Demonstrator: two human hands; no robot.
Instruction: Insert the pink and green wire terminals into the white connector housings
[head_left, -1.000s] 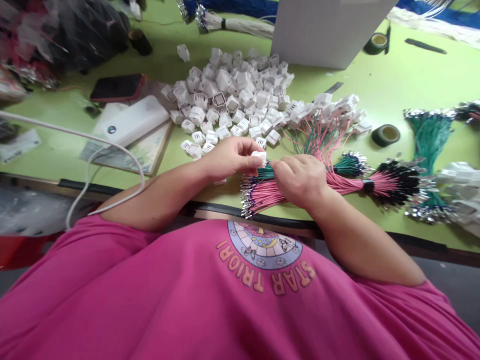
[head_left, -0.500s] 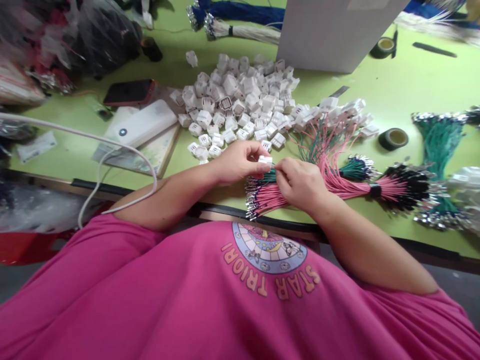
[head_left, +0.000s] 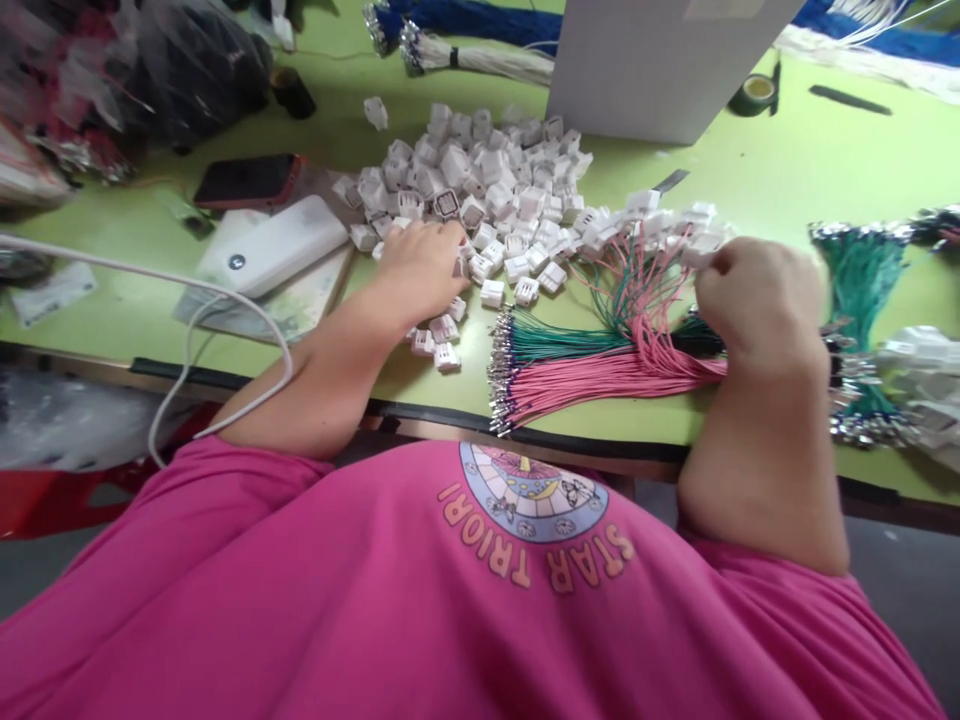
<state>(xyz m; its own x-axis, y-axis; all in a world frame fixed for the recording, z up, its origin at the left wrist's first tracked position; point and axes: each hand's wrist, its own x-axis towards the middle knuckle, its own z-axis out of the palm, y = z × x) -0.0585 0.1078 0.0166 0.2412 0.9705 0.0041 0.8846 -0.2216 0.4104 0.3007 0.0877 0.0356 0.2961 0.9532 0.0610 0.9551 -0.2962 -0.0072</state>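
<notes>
My left hand lies over the near side of a pile of white plastic connector housings, palm down with the fingers apart; its fingertips are partly hidden among the pieces. Off to the right, my right hand is closed, thumb and finger pinched at a white connector housing beside a cluster of wired ones. Pink wires and green wires with metal terminals lie bundled between my hands. Several loose housings rest near my left wrist.
A white power bank and a phone lie at the left, with a white cable crossing my left forearm. A grey-white box stands behind the pile. More green wire bundles lie at the right; black tape is farther back.
My hands have moved apart from the middle, where they held a housing and a wire. The left went to the pile; the right moved right to the wired housings. Loose housings shifted nearer the edge.
</notes>
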